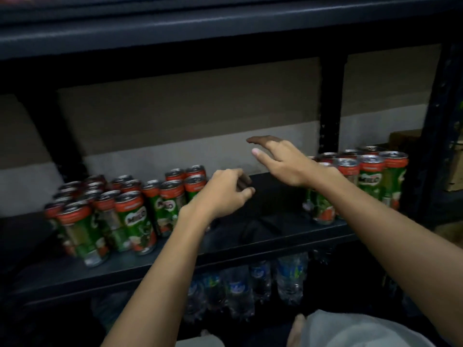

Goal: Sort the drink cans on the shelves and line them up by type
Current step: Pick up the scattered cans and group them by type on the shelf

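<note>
Green and red drink cans stand in two groups on a dark shelf (250,236). The left group (120,209) holds several cans in rough rows. The right group (363,176) stands near the upright post. My left hand (225,191) hovers over the gap between the groups, fingers loosely curled, holding nothing, beside the rightmost cans of the left group. My right hand (283,159) is raised above the shelf with its fingers stretched out toward the left, holding nothing. A little of the right group is hidden behind my right wrist.
Water bottles (250,284) are packed on the level below. A black upright post (330,103) rises behind the right group. Another shelf board (225,26) runs overhead. A cardboard box (406,139) sits at the far right.
</note>
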